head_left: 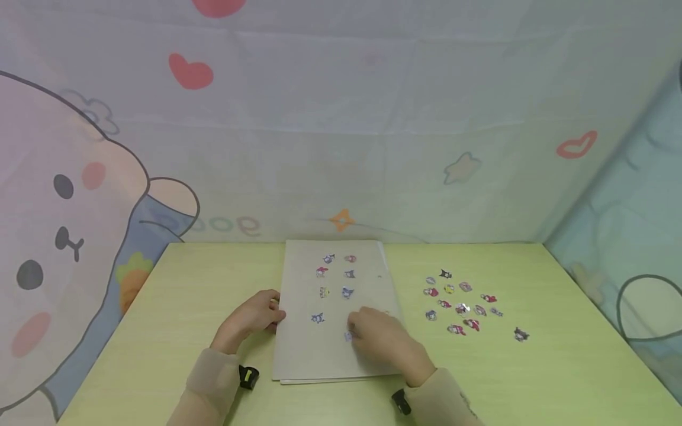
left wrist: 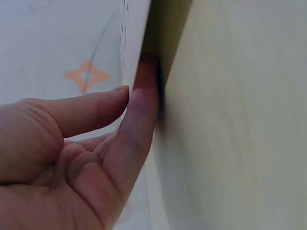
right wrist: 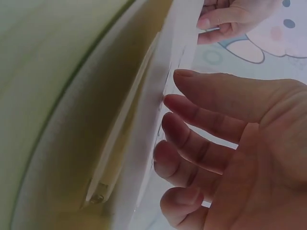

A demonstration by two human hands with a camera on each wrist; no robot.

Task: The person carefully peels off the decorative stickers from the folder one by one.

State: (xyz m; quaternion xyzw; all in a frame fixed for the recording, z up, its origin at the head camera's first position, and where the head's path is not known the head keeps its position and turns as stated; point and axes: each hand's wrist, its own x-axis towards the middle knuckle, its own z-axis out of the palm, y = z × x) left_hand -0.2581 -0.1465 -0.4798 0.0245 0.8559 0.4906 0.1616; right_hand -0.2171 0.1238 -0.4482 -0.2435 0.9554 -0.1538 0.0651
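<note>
A white paper pad [head_left: 309, 355] lies on the table with small cartoon stickers [head_left: 347, 293] in two rough columns on its top sheet. My left hand [head_left: 259, 316] pinches the pad's left edge. In the left wrist view, the thumb is on the sheet's face and a finger [left wrist: 136, 124] reaches underneath. Over the lower right of the sheet is my right hand [head_left: 380, 340], its fingertips at the paper beside a purple sticker [head_left: 348, 336] that it partly covers. The right wrist view shows the fingers [right wrist: 180, 132] loosely bent, the thumb apart from them.
To the right of the pad, several loose cartoon stickers [head_left: 462, 309] are scattered on the pale yellow table [head_left: 565, 378]. One dark sticker [head_left: 521, 335] lies farther right. A printed cloth [head_left: 341, 148] hangs behind the table's far edge. Each wrist carries a black strap clip [head_left: 248, 377].
</note>
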